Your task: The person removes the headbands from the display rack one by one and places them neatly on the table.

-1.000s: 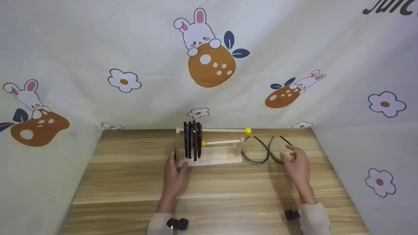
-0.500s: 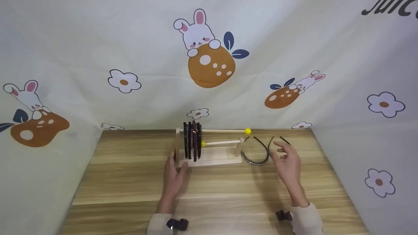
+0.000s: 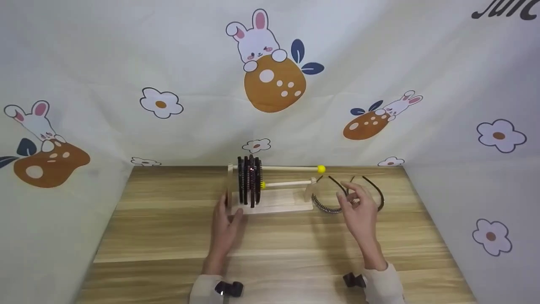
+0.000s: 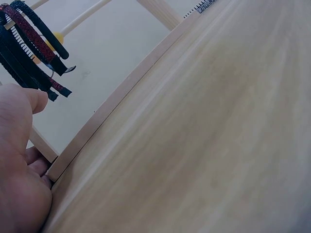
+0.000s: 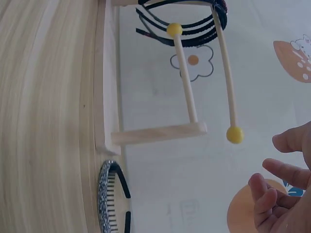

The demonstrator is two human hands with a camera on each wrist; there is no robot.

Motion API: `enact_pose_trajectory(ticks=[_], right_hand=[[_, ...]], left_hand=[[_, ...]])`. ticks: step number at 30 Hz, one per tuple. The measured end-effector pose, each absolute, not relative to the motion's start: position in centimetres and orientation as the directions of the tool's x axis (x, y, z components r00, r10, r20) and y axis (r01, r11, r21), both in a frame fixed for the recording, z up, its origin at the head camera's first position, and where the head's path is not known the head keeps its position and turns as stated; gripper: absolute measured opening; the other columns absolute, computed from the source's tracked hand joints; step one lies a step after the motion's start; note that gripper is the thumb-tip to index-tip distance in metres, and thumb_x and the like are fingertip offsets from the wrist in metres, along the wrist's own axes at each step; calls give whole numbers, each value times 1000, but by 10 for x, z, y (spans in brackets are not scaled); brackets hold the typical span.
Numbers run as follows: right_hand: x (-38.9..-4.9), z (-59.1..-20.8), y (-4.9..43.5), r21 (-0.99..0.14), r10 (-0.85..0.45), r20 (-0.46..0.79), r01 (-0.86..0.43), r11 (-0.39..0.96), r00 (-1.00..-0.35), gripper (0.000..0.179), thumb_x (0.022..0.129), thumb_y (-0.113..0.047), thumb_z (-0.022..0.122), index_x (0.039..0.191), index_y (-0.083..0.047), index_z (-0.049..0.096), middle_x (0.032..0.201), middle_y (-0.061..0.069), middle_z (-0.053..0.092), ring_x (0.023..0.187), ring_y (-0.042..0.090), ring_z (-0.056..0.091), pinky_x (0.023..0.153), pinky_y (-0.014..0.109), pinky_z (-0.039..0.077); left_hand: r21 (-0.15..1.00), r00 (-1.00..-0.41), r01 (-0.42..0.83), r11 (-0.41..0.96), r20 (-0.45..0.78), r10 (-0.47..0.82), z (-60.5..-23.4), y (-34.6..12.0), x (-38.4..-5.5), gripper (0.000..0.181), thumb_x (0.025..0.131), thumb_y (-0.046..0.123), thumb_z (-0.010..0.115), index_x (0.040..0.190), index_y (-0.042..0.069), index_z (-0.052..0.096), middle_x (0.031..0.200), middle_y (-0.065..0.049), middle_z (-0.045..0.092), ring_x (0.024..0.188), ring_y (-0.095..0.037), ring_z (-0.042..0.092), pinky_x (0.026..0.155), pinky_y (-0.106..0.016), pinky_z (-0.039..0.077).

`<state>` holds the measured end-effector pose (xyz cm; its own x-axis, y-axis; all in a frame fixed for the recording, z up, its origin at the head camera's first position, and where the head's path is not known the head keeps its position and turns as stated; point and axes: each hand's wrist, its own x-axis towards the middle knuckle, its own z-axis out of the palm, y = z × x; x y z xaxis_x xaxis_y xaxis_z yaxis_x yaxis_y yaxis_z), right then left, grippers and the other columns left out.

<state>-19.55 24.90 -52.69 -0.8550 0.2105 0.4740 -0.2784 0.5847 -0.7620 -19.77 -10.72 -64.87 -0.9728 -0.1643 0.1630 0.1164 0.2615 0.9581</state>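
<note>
A pale wooden rack (image 3: 282,202) has an upright at each end, each bearing a yellow-tipped rod. Several dark headbands (image 4: 31,36), one of them dark red and glittery, hang together around the longer rod near the left upright. My left hand (image 3: 223,228) holds the rack's left end, its thumb at the front and its fingers partly hidden behind the upright. My right hand (image 3: 360,213) hovers right of the rack with relaxed fingers and nothing in them. It overlaps two loose headbands in the head view: a glittery toothed headband (image 5: 103,194) and a black headband (image 3: 382,198).
The wood-grain table (image 3: 168,240) meets a pale cloth backdrop (image 3: 190,139) printed with rabbits and flowers. The longer rod's yellow ball (image 5: 235,135) sticks out freely to the right. A shorter rod (image 3: 289,183) points left from the right upright, below the longer one.
My right hand has moved left from the black headband toward the rack, uncovering that headband's right side. My left hand, the rack and the headbands have stayed in place.
</note>
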Motion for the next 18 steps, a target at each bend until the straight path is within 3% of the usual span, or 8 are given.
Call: enact_pose_trajectory(ticks=[3, 9, 13, 18], right_hand=[[-195, -527, 243, -774, 210, 481, -299, 559, -851, 26, 99, -3, 83, 125, -1, 79, 91, 11, 67, 63, 5, 56, 55, 14, 45], [-197, -529, 230, -782, 192, 490, -331, 528, -851, 25, 99, -2, 82, 124, -1, 80, 104, 15, 74, 70, 5, 59, 59, 13, 47], [-197, -529, 221, -789, 184, 484, -335, 515, -855, 26, 99, -2, 82, 125, -4, 80, 116, 14, 77, 74, 5, 62, 55, 13, 48], [-197, -526, 211, -798, 175, 483, -349, 491, -858, 26, 98, -1, 82, 124, -4, 80, 117, 15, 79, 76, 6, 64, 54, 13, 48]], left_hand=[[963, -974, 126, 237, 165, -154, -649, -107, -199, 78, 112, 22, 67, 175, 5, 25, 174, -29, 33, 144, -51, 53, 114, -66, 53], [960, -975, 126, 248, 166, -148, -650, -107, -198, 78, 113, 24, 66, 176, 7, 24, 177, -26, 30, 147, -51, 51, 113, -65, 54], [960, -974, 128, 251, 169, -149, -650, -107, -199, 78, 112, 25, 67, 176, 9, 24, 177, -26, 30, 146, -50, 52, 112, -65, 55], [962, -974, 136, 235, 174, -149, -651, -107, -199, 80, 112, 23, 68, 177, 11, 23, 178, -24, 30, 142, -46, 57, 110, -62, 57]])
